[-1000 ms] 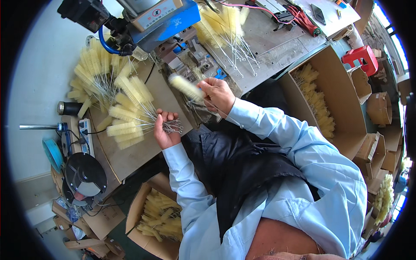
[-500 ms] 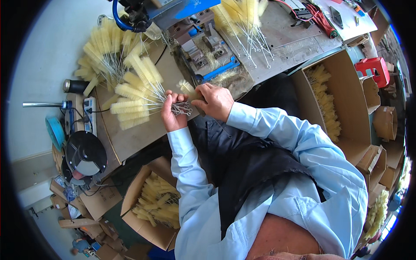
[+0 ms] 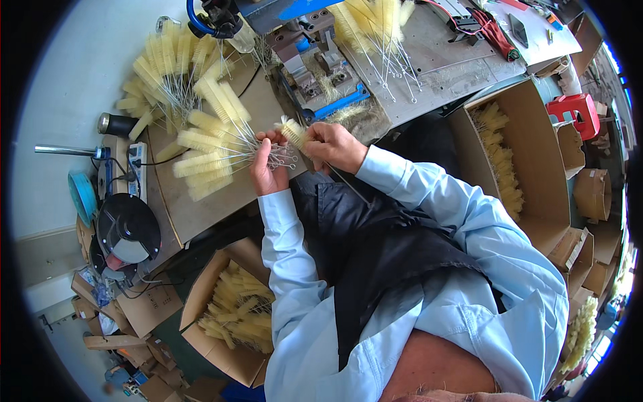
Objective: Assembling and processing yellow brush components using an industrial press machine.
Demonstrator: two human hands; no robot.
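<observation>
My left hand (image 3: 270, 167) is closed round the thin wire handles of a fanned bunch of bottle brushes (image 3: 211, 151). Their pale yellow bristle heads point left, and the looped wire ends stick out to the right of my fingers. In my right hand (image 3: 336, 146) a single bottle brush (image 3: 292, 131) is pinched by its bristles. Its tip points up and left, close to my left fingertips, while its wire handle slants down to the right over my dark apron (image 3: 388, 268). My right fingers partly cover the bristles.
A metal machine fixture (image 3: 328, 84) with blue bars stands ahead. More brushes (image 3: 378, 33) lie right of it and others (image 3: 164, 74) at the left. Cardboard boxes of brushes stand at lower left (image 3: 201, 295) and right (image 3: 546, 161). A power strip (image 3: 137, 171) lies far left.
My right hand has shifted slightly right with the brush, and more of its bristles and wire handle show. My left hand keeps its hold on the bunch.
</observation>
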